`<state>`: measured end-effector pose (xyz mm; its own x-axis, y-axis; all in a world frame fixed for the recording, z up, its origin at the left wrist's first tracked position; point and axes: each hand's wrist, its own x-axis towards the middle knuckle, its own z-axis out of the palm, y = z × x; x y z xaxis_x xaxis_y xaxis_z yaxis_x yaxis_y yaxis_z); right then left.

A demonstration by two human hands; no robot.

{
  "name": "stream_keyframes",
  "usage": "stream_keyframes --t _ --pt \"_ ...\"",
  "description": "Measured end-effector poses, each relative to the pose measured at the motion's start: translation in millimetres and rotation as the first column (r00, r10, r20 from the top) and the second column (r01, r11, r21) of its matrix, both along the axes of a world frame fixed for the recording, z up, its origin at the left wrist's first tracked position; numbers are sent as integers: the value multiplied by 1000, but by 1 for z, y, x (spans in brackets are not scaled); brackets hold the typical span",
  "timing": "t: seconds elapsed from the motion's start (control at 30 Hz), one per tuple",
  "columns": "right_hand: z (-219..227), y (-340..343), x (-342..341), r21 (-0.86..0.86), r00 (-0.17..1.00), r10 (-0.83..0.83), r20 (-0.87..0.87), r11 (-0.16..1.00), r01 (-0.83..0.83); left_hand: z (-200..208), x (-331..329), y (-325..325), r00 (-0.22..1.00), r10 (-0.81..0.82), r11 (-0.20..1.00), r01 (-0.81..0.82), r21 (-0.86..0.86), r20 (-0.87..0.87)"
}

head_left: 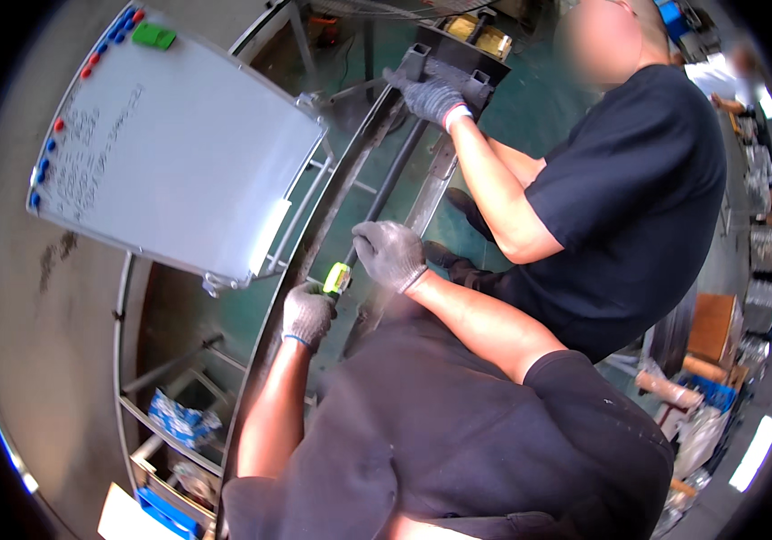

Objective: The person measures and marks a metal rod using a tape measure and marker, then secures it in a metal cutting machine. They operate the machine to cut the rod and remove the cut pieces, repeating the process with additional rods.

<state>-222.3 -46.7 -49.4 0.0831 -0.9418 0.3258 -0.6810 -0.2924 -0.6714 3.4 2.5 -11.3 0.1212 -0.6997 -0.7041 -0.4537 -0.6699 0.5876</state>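
My left hand [306, 315], in a grey knit glove, is closed round a bright yellow-green tape measure [338, 278], held over the long metal frame. Just right of it and slightly farther off, my right hand [390, 256] is gloved too, its fingers curled together. Anything inside that grip is hidden. A dark rod [397, 169] runs lengthwise between the rails of the metal frame [325, 209] and passes close to both hands. At the far end, a co-worker's gloved hand [431, 99] rests on a dark metal bracket [458, 76].
A whiteboard [192, 162] with coloured magnets and handwriting stands to the left on a metal stand. The co-worker [629, 207] stands close on the right. Below the board, a shelf holds a blue-and-white bag [183, 418]. Boxes [713, 326] and wrapped goods line the far right.
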Motion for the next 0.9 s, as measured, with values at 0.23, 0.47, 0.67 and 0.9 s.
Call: stream_keyframes --t 0.23,0.47,0.67,0.9 --pt "1 0 7 6 1000 -5 -3 1000 5 -38 5 8 985 -130 975 149 -165 117" --pt "-9 3 11 118 1000 4 -26 993 0 -12 4 -1 958 -242 953 265 -148 156" --pt "-18 0 10 170 999 12 -34 985 -6 7 4 -1 971 -219 970 227 -83 102" --pt "-6 3 20 239 995 10 -96 971 13 15 9 -1 972 -230 970 233 -70 48"
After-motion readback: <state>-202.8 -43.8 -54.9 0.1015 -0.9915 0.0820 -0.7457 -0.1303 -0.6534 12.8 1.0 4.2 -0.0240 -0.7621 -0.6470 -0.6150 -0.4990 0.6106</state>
